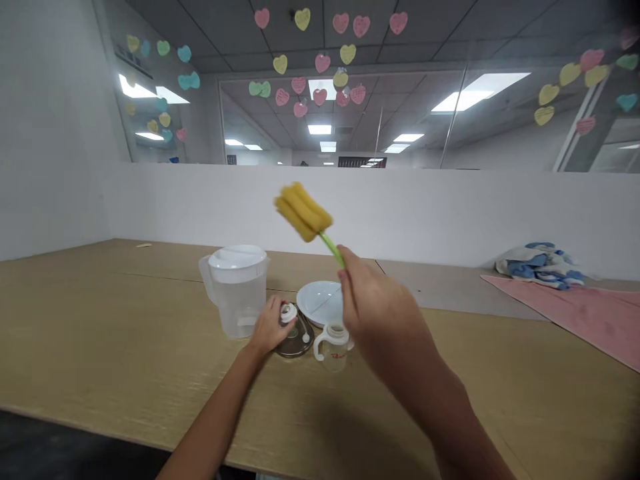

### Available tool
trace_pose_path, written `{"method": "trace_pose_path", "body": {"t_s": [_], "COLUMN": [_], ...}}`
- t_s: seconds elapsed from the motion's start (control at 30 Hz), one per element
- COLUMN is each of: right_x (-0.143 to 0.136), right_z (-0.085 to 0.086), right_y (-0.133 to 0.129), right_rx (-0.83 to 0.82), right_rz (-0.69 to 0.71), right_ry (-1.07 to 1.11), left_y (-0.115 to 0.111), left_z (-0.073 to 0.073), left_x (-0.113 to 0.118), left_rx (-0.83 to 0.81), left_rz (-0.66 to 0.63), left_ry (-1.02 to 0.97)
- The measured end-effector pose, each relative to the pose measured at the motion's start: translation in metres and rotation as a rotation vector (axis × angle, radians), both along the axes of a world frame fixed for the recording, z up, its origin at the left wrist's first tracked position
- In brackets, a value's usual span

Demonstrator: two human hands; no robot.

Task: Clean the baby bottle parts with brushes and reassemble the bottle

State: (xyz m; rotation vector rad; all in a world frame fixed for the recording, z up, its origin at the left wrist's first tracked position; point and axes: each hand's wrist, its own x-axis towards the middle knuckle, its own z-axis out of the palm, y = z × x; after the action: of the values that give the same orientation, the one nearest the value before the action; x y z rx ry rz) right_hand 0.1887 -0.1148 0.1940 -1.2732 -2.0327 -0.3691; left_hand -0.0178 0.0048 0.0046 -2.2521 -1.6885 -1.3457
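Observation:
My right hand (375, 300) is raised over the table, closed round the green handle of a bottle brush with a yellow sponge head (304, 210); the head points up and to the left, slightly blurred. Low over a dark round tray (286, 349), my left hand (269, 327) has its fingers round a white bottle cap (289, 312). A thin tube with a small white end (306, 338) lies at the tray's right side. Just right of the tray stands a clear baby bottle (334, 353), open at the top, with white side handles and red print.
A lidded translucent pitcher (239, 293) stands behind my left hand. A white bowl (315, 302) sits behind the bottle, partly hidden by my right hand. Far right lie a bunched blue-and-white cloth (540, 265) and a pink cloth (595, 317). The wooden table (125, 347) meets a white wall.

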Motion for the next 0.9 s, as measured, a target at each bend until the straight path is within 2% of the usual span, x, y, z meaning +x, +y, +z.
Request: {"method": "trace_pose_path", "body": {"t_s": [0.1,0.2,0.3,0.43,0.53,0.63,0.77,0.83,0.9], "right_x": [0.013,0.026,0.036,0.045,0.051,0.056,0.059,0.062,0.069], "right_z": [-0.023,-0.054,-0.081,-0.107,-0.125,-0.142,-0.149,-0.142,-0.13], "right_y": [0.043,0.075,0.097,0.117,0.124,0.128,0.131,0.13,0.125], "right_rx": [-0.139,-0.212,-0.195,-0.199,-0.206,-0.2,-0.098,-0.035,-0.044], "right_rz": [-0.21,-0.298,-0.322,-0.299,-0.272,-0.224,-0.07,0.053,0.19], "right_ry": [0.0,0.034,0.109,0.187,0.259,0.336,0.472,0.539,0.553], "left_y": [0.001,0.0,-0.001,-0.003,-0.007,-0.017,-0.034,-0.039,-0.04], "left_z": [0.001,0.001,0.002,0.006,0.011,0.017,0.017,0.014,0.011], "left_x": [0.002,0.003,0.004,0.002,0.005,0.022,0.061,0.076,0.085], "left_rx": [-0.034,-0.096,-0.146,-0.156,-0.071,0.07,0.151,0.119,0.073], "left_rz": [-0.035,-0.053,-0.029,-0.031,-0.047,-0.076,-0.207,-0.216,-0.21], "left_ry": [0.114,0.207,0.278,0.314,0.247,0.115,0.117,0.084,-0.003]}}
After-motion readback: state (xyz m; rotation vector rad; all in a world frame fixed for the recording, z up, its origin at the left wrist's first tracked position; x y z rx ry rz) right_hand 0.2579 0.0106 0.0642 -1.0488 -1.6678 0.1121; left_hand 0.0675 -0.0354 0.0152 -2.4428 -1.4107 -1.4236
